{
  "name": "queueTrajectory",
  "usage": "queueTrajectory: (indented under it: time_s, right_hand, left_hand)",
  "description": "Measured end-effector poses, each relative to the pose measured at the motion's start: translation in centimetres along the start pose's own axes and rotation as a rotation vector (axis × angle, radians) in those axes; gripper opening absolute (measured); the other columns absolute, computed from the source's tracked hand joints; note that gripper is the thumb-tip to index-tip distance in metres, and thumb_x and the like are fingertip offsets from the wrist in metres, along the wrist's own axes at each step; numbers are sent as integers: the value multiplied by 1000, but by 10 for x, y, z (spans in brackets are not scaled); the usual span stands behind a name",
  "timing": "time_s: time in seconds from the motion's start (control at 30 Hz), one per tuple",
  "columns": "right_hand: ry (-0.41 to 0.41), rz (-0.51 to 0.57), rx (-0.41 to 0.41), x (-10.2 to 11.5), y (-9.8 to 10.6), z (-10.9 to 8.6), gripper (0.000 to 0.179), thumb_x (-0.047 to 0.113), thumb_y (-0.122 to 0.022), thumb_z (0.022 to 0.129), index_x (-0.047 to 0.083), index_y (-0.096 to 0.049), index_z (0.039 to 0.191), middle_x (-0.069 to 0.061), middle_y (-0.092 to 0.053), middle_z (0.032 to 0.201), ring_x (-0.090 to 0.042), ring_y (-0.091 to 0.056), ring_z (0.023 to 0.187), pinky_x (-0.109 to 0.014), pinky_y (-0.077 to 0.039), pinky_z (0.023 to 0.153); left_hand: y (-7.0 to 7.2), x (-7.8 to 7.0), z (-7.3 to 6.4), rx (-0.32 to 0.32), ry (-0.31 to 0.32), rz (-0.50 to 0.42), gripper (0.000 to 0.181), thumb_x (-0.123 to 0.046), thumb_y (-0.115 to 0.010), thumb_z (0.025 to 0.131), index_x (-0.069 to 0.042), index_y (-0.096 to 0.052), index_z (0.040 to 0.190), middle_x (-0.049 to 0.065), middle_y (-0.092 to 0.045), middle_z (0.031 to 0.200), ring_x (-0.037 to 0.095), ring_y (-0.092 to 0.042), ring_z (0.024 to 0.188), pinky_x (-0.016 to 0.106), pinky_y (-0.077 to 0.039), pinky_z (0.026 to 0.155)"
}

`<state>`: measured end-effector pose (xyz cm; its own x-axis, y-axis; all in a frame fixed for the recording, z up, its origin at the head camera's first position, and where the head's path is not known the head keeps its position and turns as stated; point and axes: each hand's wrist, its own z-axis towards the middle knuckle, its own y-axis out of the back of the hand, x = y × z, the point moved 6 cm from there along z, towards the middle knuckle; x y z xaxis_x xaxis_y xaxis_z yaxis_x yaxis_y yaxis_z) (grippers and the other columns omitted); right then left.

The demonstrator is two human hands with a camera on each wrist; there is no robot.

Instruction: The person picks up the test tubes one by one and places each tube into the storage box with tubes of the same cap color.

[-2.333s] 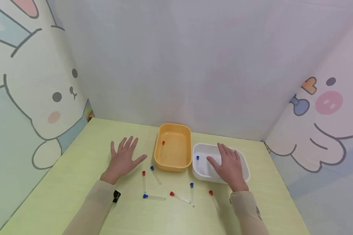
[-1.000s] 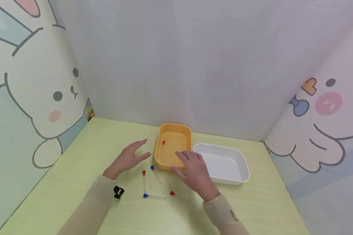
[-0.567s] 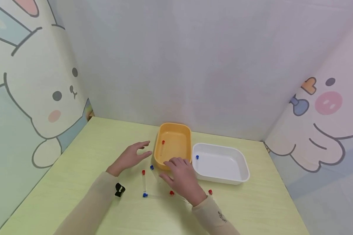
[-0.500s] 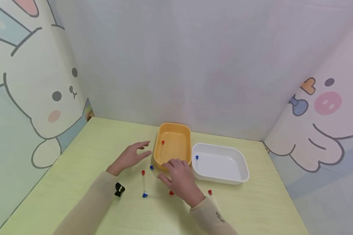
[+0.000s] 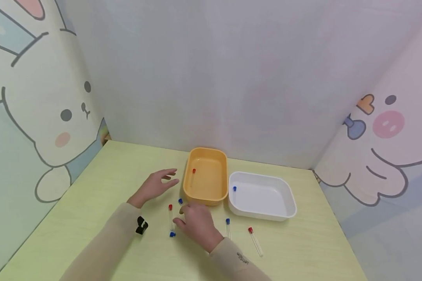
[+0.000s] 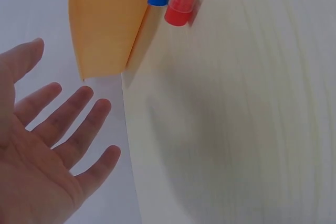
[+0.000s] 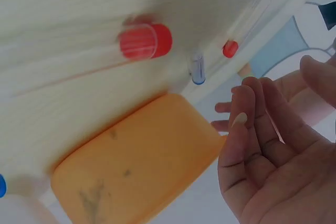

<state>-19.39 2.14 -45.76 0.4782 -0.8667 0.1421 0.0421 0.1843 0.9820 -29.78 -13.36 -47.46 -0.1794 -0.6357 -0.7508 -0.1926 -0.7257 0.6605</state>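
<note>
My left hand (image 5: 152, 188) hovers left of the orange basin (image 5: 188, 187), fingers loosely bent, nothing in it. Below it lies a red-capped test tube (image 5: 170, 214). My right hand (image 5: 197, 224) reaches over the tubes before the basin and hides parts of them. Two blue caps, a far one (image 5: 180, 201) and a near one (image 5: 172, 234), show beside it. In the right wrist view its half-curled fingers (image 7: 239, 145) hold nothing, and a red-capped tube (image 7: 147, 41) lies on the table nearby. Right of that hand are a blue-capped tube (image 5: 227, 226) and another red-capped tube (image 5: 254, 240).
A white basin (image 5: 263, 216) stands right of the orange one, with a blue-capped tube (image 5: 234, 189) inside. The orange basin holds a red-capped tube (image 5: 194, 171). A black strap-like piece (image 5: 141, 225) sits at my left sleeve. Walls with cartoon animals border the table.
My right hand has moved left and nearer from over the white basin to the tubes before the orange one. My left hand has turned from spread flat to edge-on.
</note>
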Motion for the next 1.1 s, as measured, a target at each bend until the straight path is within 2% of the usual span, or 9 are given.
queueTrajectory:
  time_s: [0.1,0.2,0.3,0.4,0.6,0.87,1.1]
  right_hand:
    - [-43,55,36,4,-8,5,28,44,-78,90,16,-80,87,7,-71,79,-7,-60,67,-21,-46,59]
    - [-96,104,65,7,-17,8,30,41,-79,89,15,-75,75,8,-62,68,-5,-49,59,-20,-37,52]
    - [-148,120,88,10,-22,10,40,41,-79,89,16,-64,62,8,-53,61,-6,-45,56,-22,-35,49]
    - [-192,113,112,12,-27,11,51,44,-78,90,17,-53,55,7,-49,58,-8,-44,53,-25,-36,47]
    - [-232,61,126,14,-36,14,56,49,-76,91,17,-48,53,6,-50,56,-10,-47,52,-28,-37,46]
    - [-250,17,170,17,-43,16,52,51,-73,92,15,-55,58,2,-54,61,-12,-49,55,-29,-42,51]
    - [-242,-5,139,17,-42,17,47,45,-75,92,14,-59,60,2,-56,59,-13,-54,56,-29,-44,50]
  left_hand:
    - [0,1,3,0,-12,1,60,-41,-64,102,-12,-50,153,16,-61,148,38,-61,131,54,-57,103]
    - [0,2,7,3,-15,-3,60,-40,-64,102,-12,-50,152,16,-61,147,37,-62,130,53,-57,102]
    - [0,2,10,8,-4,-20,60,-40,-65,101,-12,-51,152,15,-62,145,37,-63,129,53,-57,103]
    - [-1,3,15,20,7,-36,61,-42,-66,100,-13,-51,152,14,-62,146,36,-63,129,52,-57,103]
    - [-5,3,22,56,15,-91,62,-40,-68,99,-13,-50,153,15,-61,148,36,-64,127,50,-58,101]
    - [-16,4,25,115,13,-134,63,-38,-70,99,-18,-48,155,15,-61,146,35,-62,128,51,-58,101]
    - [-22,3,25,158,9,-141,63,-38,-72,97,-20,-51,153,14,-57,151,34,-60,130,51,-57,101]
